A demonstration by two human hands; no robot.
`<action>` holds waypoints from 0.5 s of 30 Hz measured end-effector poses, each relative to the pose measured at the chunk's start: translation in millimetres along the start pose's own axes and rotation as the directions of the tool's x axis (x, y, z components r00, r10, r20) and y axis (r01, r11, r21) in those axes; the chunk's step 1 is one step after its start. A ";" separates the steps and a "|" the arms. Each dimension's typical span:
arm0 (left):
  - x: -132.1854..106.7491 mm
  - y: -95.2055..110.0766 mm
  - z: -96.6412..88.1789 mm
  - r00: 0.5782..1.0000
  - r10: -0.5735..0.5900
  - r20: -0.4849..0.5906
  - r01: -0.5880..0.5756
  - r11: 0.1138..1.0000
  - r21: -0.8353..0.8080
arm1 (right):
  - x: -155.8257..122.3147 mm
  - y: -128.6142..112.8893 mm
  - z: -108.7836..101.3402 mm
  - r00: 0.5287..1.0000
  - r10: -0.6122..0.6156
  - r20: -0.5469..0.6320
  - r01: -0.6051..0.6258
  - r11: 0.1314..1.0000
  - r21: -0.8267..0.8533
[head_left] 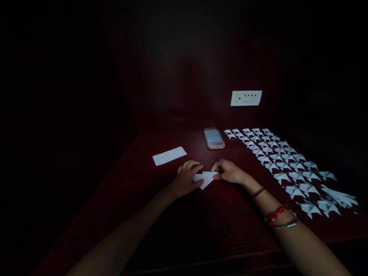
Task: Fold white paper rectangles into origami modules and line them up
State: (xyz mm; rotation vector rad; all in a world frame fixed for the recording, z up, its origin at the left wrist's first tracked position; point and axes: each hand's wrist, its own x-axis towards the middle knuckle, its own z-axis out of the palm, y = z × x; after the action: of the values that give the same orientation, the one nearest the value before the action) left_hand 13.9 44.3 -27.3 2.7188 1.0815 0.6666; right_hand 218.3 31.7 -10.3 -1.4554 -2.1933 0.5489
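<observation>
A small white paper piece [205, 179], partly folded, lies on the dark red wooden table [181, 228] between my two hands. My left hand [186, 179] presses down on its left side with curled fingers. Pinching the paper's right tip is my right hand [229, 172], whose wrist wears red and dark bands and a metal bangle. Both hands are closed on the same paper.
A flat white paper strip [169, 156] lies at the left rear. A phone [214, 138] rests behind my hands. Several folded white paper units [288, 170] lie in rows along the right side. A white wall socket plate [246, 98] sits on the dark wall behind.
</observation>
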 end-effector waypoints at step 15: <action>-1.6 7.1 0.2 1.000 -0.021 0.015 0.022 0.998 -0.060 | 7.1 -5.9 -0.7 0.993 0.087 0.080 -0.090 0.995 0.038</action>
State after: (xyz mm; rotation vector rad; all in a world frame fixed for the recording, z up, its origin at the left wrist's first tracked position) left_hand 17.4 38.0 -26.1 2.6532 1.0676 0.6642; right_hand 211.9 36.3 -5.4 -1.5389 -2.1708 0.6884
